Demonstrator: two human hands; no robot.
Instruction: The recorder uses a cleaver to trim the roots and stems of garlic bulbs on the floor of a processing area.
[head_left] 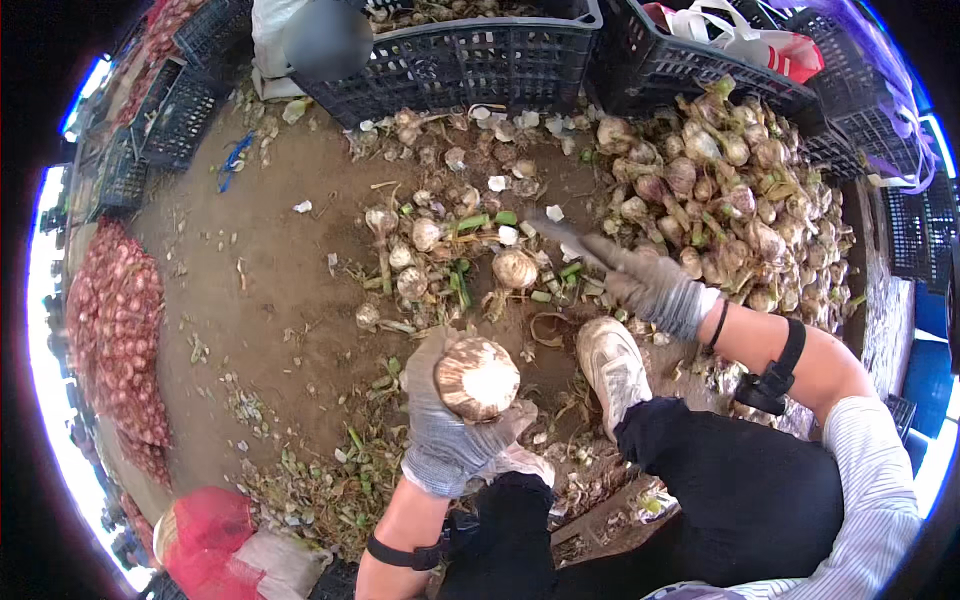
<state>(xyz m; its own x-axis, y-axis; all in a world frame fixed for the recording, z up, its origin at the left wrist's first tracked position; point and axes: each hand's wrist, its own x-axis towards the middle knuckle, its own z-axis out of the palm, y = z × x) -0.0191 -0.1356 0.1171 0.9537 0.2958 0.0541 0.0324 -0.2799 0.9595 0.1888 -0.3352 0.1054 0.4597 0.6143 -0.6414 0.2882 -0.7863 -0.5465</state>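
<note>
My left hand (pixel 445 420), in a grey glove, holds a large garlic bulb (pixel 477 378) with a pale round face turned up, low in the middle of the view. My right hand (pixel 655 290), also gloved, grips a knife (pixel 585 248) with its blade pointing up and left, above and right of the bulb. Under and beyond the blade lie loose garlic bulbs (pixel 515 268), green stem pieces and white scraps on the dirty floor. A large heap of untrimmed garlic (pixel 735 190) lies beyond my right hand. My shoe (pixel 607 365) is between my hands.
Black plastic crates (pixel 440 70) line the back, one at the right holding a white-and-red bag (pixel 795 55). More crates (pixel 180 115) stand at the left, near red mesh sacks of bulbs (pixel 115 340). A red sack (pixel 205 530) sits lower left. Leaf litter covers the floor around my feet.
</note>
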